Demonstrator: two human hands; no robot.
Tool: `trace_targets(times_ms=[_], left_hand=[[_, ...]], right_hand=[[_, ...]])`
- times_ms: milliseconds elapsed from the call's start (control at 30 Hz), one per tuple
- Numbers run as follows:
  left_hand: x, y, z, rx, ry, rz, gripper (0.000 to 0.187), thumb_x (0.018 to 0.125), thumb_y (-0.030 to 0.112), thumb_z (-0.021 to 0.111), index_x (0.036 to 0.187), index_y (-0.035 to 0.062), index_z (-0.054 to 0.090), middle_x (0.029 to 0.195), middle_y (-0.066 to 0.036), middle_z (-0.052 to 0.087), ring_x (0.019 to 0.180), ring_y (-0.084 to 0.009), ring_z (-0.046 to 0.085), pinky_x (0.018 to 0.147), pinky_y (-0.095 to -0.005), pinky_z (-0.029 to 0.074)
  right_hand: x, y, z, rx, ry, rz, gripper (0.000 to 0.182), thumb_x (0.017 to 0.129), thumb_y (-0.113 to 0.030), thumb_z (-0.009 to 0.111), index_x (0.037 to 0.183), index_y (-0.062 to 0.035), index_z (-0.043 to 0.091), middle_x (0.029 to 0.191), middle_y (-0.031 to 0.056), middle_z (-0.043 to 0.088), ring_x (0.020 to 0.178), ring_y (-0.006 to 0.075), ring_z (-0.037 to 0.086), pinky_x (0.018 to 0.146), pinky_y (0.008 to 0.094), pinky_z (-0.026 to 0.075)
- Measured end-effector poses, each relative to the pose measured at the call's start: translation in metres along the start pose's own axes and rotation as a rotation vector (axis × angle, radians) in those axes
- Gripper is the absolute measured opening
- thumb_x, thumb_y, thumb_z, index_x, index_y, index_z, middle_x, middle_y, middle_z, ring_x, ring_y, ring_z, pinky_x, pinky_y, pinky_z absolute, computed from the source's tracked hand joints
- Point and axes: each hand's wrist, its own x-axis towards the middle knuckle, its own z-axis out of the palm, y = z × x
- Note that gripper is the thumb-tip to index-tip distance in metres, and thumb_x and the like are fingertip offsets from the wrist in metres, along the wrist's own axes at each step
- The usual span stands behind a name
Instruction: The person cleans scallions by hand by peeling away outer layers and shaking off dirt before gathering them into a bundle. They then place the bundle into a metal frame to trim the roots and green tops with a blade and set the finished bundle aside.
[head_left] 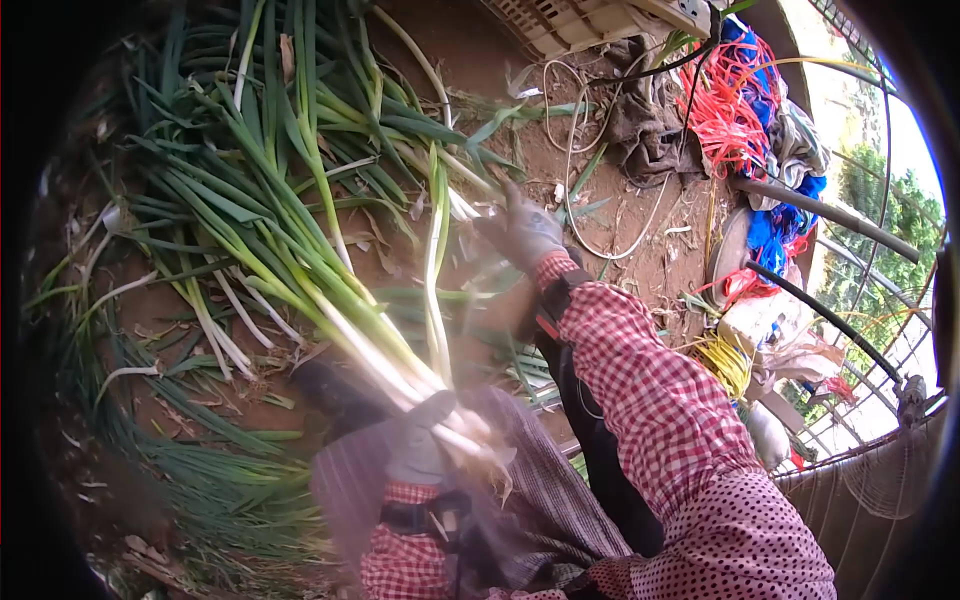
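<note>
My left hand [418, 445], in a pale glove, is closed round the white lower ends of a bunch of green onions [345, 320]. Their long green leaves stretch up and left, and the roots stick out past my hand above my lap. Farther up on the right, my gloved right hand [528, 235] has its thumb and fingers about the white end of another green onion [463, 203]; blur partly hides this grip. A single green onion [432, 290] stands out between the two hands, its white end near the bunch.
A large heap of green onions [200, 130] covers the soil at left, with trimmed leaves [230, 480] below. A plastic crate [570, 25], a white cord loop [655, 215] and a dark cloth [650, 130] lie at the back. Red strapping [725, 110] and a wire fence are at right.
</note>
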Motion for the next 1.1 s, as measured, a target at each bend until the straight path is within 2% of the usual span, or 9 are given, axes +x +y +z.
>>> trace_targets(times_ms=[200, 333, 533, 600, 667, 767, 800, 967, 1100], left_hand=[[0.007, -0.003, -0.004, 0.092, 0.118, -0.041, 0.030, 0.086, 0.015, 0.063, 0.106, -0.0060, 0.058, 0.094, -0.017, 0.067, 0.071, -0.0273, 0.068, 0.059, -0.0392, 0.060], [-0.004, -0.004, 0.012, 0.169, 0.156, -0.050, 0.031, 0.085, 0.015, 0.063, 0.109, -0.0058, 0.060, 0.106, -0.017, 0.066, 0.080, -0.0223, 0.067, 0.064, -0.0332, 0.058], [-0.018, 0.002, 0.012, 0.222, 0.092, 0.003, 0.046, 0.083, 0.009, 0.059, 0.126, -0.0048, 0.050, 0.094, -0.012, 0.064, 0.082, -0.0216, 0.065, 0.085, -0.0347, 0.056], [-0.041, 0.012, 0.039, -0.030, -0.307, 0.205, 0.053, 0.081, 0.006, 0.058, 0.131, -0.0017, 0.043, 0.092, -0.011, 0.061, 0.081, -0.0220, 0.064, 0.090, -0.0405, 0.055], [-0.049, 0.018, 0.044, -0.240, -0.594, 0.230, 0.058, 0.079, 0.006, 0.060, 0.134, 0.0000, 0.040, 0.093, -0.011, 0.059, 0.083, -0.0230, 0.063, 0.090, -0.0422, 0.055], [-0.050, 0.023, 0.021, -0.191, -0.220, 0.034, 0.063, 0.077, 0.009, 0.063, 0.134, 0.0002, 0.041, 0.097, -0.011, 0.058, 0.089, -0.0251, 0.060, 0.081, -0.0393, 0.056], [-0.045, 0.020, 0.016, -0.117, -0.083, 0.065, 0.062, 0.077, 0.011, 0.065, 0.134, -0.0004, 0.042, 0.098, -0.011, 0.059, 0.092, -0.0253, 0.060, 0.080, -0.0388, 0.056], [-0.028, 0.004, -0.011, -0.116, 0.140, 0.036, 0.063, 0.077, 0.013, 0.067, 0.134, 0.0009, 0.044, 0.101, -0.010, 0.060, 0.093, -0.0256, 0.059, 0.083, -0.0398, 0.053], [-0.027, 0.002, -0.005, -0.175, 0.072, 0.003, 0.059, 0.080, 0.013, 0.067, 0.133, 0.0026, 0.045, 0.101, -0.010, 0.060, 0.092, -0.0254, 0.060, 0.085, -0.0422, 0.053]], right_hand=[[-0.096, -0.007, -0.007, 0.699, -0.014, -0.031, 0.026, 0.097, -0.025, 0.054, 0.106, -0.0010, 0.056, 0.080, 0.0213, 0.065, 0.075, 0.0394, 0.064, 0.070, 0.0450, 0.049], [-0.213, -0.002, 0.004, 0.541, -0.354, -0.358, 0.025, 0.098, -0.027, 0.052, 0.100, -0.0026, 0.055, 0.069, 0.0191, 0.059, 0.065, 0.0382, 0.060, 0.060, 0.0451, 0.046], [-0.171, -0.011, -0.055, 0.866, -0.785, -0.466, 0.040, 0.101, -0.037, 0.047, 0.098, -0.0006, 0.063, 0.072, 0.0159, 0.065, 0.067, 0.0299, 0.064, 0.063, 0.0375, 0.050], [-0.109, -0.012, -0.085, 1.077, -1.218, -0.263, 0.055, 0.100, -0.048, 0.046, 0.083, -0.0020, 0.071, 0.079, 0.0042, 0.071, 0.066, 0.0147, 0.064, 0.065, 0.0285, 0.054], [-0.049, -0.033, -0.097, 0.829, -0.864, -0.016, 0.044, 0.100, -0.038, 0.050, 0.092, 0.0003, 0.071, 0.081, 0.0071, 0.071, 0.072, 0.0121, 0.066, 0.068, 0.0278, 0.054], [0.076, -0.023, -0.015, 0.073, -0.145, -0.150, 0.029, 0.093, -0.026, 0.053, 0.109, -0.0075, 0.067, 0.097, 0.0202, 0.070, 0.092, 0.0369, 0.068, 0.085, 0.0442, 0.053], [0.099, -0.036, -0.015, 0.192, -0.042, -0.065, 0.031, 0.093, -0.031, 0.053, 0.103, -0.0039, 0.066, 0.095, 0.0234, 0.068, 0.094, 0.0386, 0.066, 0.085, 0.0455, 0.051], [0.172, -0.054, 0.027, 0.198, -0.117, 0.306, 0.060, 0.081, -0.057, 0.063, 0.110, -0.0060, 0.071, 0.109, 0.0224, 0.068, 0.105, 0.0356, 0.065, 0.090, 0.0427, 0.051], [0.141, -0.001, 0.025, 0.603, -0.158, 0.234, 0.039, 0.084, -0.032, 0.070, 0.106, -0.0003, 0.069, 0.103, 0.0152, 0.070, 0.091, 0.0255, 0.069, 0.081, 0.0372, 0.053]])
